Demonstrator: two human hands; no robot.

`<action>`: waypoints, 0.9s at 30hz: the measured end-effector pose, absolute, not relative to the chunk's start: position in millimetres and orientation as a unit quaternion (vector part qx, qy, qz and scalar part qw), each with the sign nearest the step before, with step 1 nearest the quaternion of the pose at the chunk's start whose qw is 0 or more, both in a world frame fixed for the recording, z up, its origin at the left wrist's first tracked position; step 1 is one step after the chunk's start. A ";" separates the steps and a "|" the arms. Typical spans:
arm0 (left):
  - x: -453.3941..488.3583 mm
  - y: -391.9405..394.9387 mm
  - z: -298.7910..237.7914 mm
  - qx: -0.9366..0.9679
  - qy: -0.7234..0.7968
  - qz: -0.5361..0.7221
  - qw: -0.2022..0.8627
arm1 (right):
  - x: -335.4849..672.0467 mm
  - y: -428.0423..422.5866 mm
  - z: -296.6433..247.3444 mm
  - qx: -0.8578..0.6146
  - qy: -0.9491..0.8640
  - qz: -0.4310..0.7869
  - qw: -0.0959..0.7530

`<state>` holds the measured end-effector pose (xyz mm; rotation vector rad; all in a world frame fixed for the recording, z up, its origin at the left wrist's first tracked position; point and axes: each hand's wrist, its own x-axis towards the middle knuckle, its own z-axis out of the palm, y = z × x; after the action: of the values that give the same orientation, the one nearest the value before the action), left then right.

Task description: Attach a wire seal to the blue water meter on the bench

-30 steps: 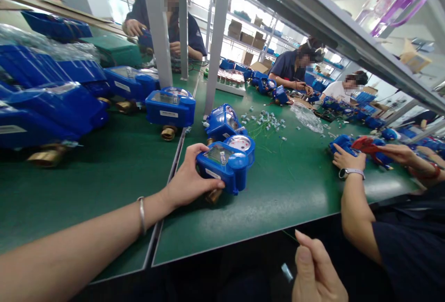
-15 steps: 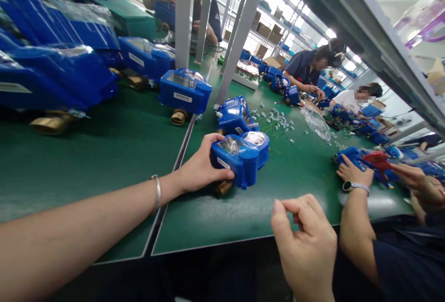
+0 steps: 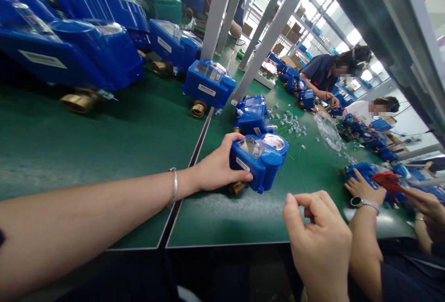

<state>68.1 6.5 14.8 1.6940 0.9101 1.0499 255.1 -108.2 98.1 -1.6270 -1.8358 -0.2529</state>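
Observation:
My left hand (image 3: 217, 167), with a silver bangle at the wrist, grips the left end of a blue water meter (image 3: 259, 163). The meter rests on the green table, its brass fitting (image 3: 238, 187) showing below my thumb. Just behind it stands another blue meter (image 3: 253, 114), partly hidden by the held one. My right hand (image 3: 320, 232) hovers near the table's front edge, apart from the meter. Its thumb and index fingertips pinch together and the other fingers are curled. Anything between those fingertips is too small or hidden to make out.
Several blue meters (image 3: 208, 84) stand at left and behind. Small pale clips (image 3: 292, 121) lie scattered beyond my meter, near a clear plastic bag (image 3: 327, 130). Metal posts (image 3: 274, 28) rise from the table. At right, a co-worker's hand (image 3: 365, 191) touches a meter beside a red tool (image 3: 387, 180).
The view has turned left, so the whole scene sits further right. My left hand keeps its grip on the water meter, and my right hand stays pinched.

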 end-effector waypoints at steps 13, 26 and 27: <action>71.5 -14.9 19.3 0.741 0.474 0.434 0.195 | 246.1 -109.8 101.4 -0.613 -0.693 -0.145 0.350; 70.6 -17.9 20.0 0.756 0.469 0.436 0.133 | 305.4 -65.0 85.6 -0.637 -0.709 -0.061 0.296; 70.3 -18.9 20.4 0.758 0.468 0.437 0.124 | 321.5 -44.9 88.9 -0.638 -0.710 -0.050 0.295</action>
<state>70.3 -18.9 20.4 2.2084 1.3651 1.2745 321.5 -44.9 88.9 -1.6975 -1.8892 -0.1322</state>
